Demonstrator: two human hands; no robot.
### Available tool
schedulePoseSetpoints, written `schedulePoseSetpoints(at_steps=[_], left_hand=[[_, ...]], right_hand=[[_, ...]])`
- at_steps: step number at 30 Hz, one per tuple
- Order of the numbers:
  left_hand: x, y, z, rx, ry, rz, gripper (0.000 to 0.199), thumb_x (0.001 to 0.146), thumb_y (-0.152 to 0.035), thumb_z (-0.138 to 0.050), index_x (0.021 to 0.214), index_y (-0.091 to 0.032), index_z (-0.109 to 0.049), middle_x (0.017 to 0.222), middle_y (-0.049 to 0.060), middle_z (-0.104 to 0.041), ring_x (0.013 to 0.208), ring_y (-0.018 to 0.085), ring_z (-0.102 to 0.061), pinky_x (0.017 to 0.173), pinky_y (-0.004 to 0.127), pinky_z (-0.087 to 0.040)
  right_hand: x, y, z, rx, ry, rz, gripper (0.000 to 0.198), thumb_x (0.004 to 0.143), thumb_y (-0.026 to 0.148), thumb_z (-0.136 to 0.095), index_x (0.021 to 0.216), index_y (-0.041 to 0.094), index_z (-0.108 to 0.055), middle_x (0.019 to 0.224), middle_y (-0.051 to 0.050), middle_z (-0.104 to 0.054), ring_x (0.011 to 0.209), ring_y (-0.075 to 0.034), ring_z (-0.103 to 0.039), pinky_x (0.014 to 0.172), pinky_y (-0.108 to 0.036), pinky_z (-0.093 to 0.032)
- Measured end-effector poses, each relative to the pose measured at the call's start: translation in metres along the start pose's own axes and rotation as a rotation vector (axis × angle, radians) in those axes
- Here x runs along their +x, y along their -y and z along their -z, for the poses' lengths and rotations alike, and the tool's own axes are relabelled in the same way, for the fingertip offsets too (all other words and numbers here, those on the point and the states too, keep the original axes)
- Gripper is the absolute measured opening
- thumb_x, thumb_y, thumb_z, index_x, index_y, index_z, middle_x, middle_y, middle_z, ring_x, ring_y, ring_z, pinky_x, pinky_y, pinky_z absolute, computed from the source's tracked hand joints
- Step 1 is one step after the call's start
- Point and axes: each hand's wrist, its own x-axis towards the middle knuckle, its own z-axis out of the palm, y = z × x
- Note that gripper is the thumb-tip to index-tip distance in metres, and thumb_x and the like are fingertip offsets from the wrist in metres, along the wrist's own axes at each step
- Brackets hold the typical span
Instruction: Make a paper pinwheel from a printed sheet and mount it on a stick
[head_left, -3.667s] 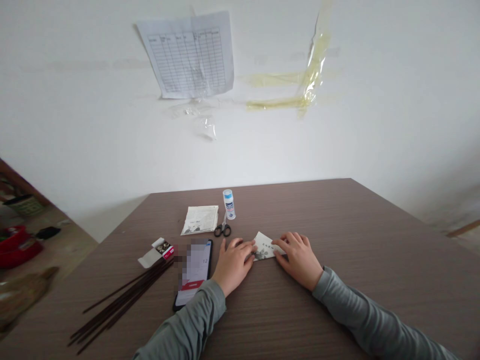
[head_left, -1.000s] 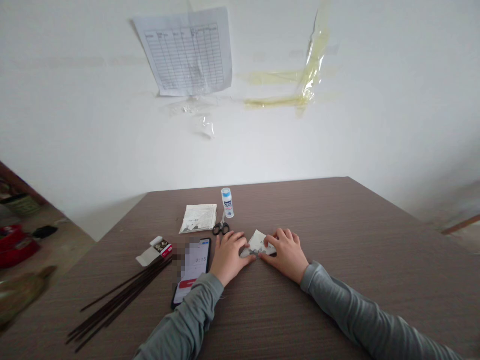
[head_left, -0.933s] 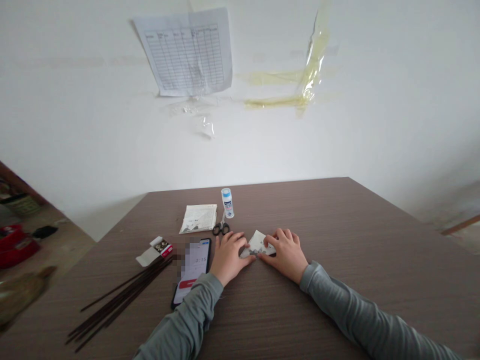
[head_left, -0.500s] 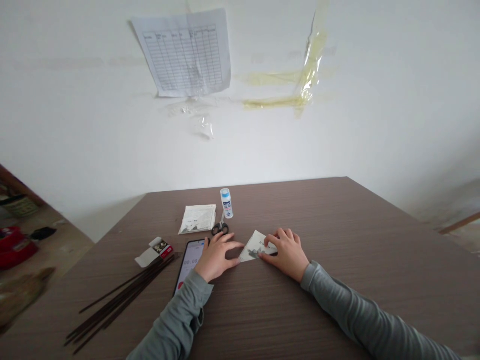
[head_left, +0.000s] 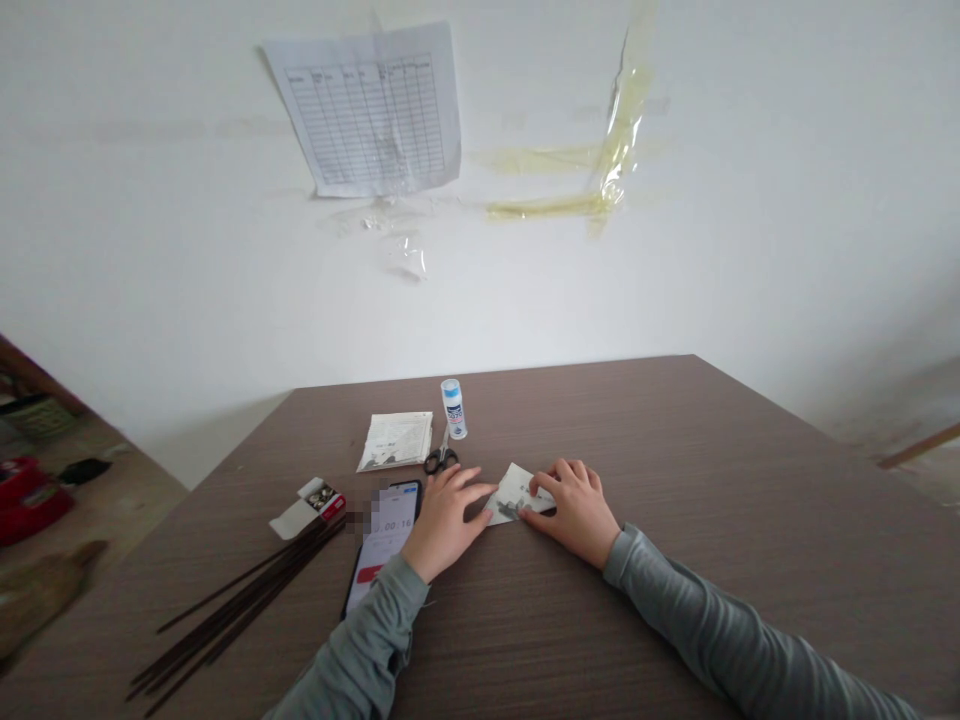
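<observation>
Paper pc., printed, qty 1

Loc.: paper pc. (head_left: 511,488) on surface (head_left: 712,480), betw. L hand (head_left: 448,515) & R hand (head_left: 576,508). L fingers: spread apart, thumb & index at its L edge. R fingers: curled, thumb & index on R part; clamped or just pressing, can't tell. Handling (est.): v. light, thin, pliable; creases/tears easily, may slide. Hold: 2 opp. edges, light pressure, fingers flat.

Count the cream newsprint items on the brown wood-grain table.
2 visible: a small cream newsprint piece between the left hand and right hand; a squarish cream newsprint bundle near the black-handled metal scissors. More sheets may be hidden inside the bundle.
</observation>
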Motion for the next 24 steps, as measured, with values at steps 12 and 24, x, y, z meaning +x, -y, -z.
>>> schedulePoseSetpoints(at_steps=[12,24], left_hand=[[0.006,-0.005,-0.006,0.087,0.085,0.015,0.046,0.116,-0.037,-0.097,0.162,-0.042,-0.096,0.192,0.013,-0.075,0.186,0.055,-0.059,0.153,0.090,-0.045],[0.004,-0.006,-0.002,0.045,0.081,0.046,0.041,0.115,-0.044,-0.096,0.155,-0.045,-0.098,0.192,0.012,-0.075,0.186,0.054,-0.057,0.154,0.092,-0.039]], right_hand=[[0.000,0.000,-0.008,-0.033,-0.050,0.004,0.019,0.101,0.048,-0.104,0.113,0.037,-0.094,0.127,-0.011,-0.087,0.135,-0.049,-0.080,0.129,-0.075,-0.064],[-0.003,-0.042,0.013,0.038,0.051,-0.162,0.021,0.103,0.039,-0.100,0.124,0.041,-0.100,0.143,-0.014,-0.085,0.152,-0.050,-0.073,0.127,-0.069,-0.065]])
